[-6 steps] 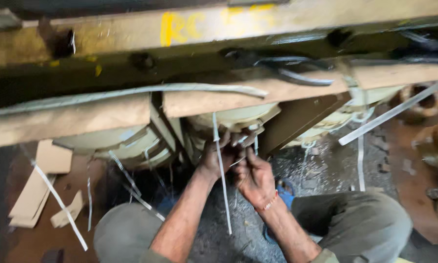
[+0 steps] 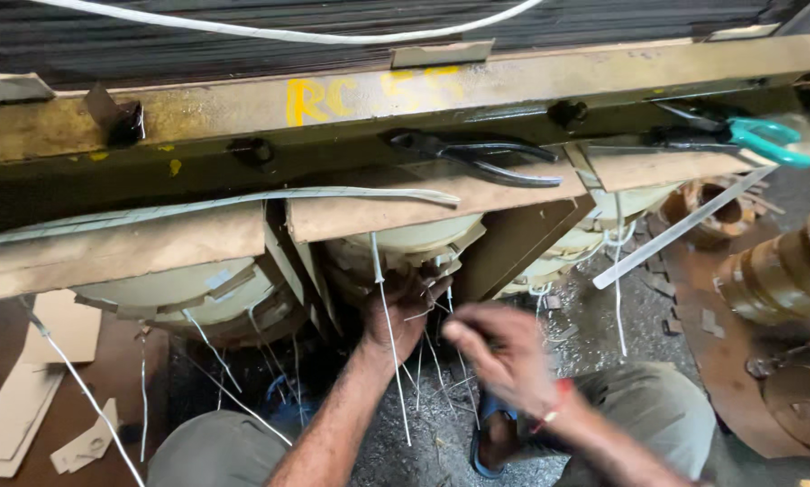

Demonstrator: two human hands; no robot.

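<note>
2 bare hands work below the metal beam [image 2: 513, 86]. Under it, the left hand [image 2: 403, 311] presses against the pale coil [image 2: 405, 245], fingers curled among thin white strips [image 2: 388, 343]; its hold is unclear. Further below the beam, the blurred right hand [image 2: 499, 347] hovers half-open, apparently empty.

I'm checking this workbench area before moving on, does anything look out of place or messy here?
A few things. Black pliers lie loose on the metal beam's ledge, and teal-handled scissors sit near its right end. White tape strips hang untidily below the coils, where the left hand reaches in. Cardboard scraps litter the floor.
</note>
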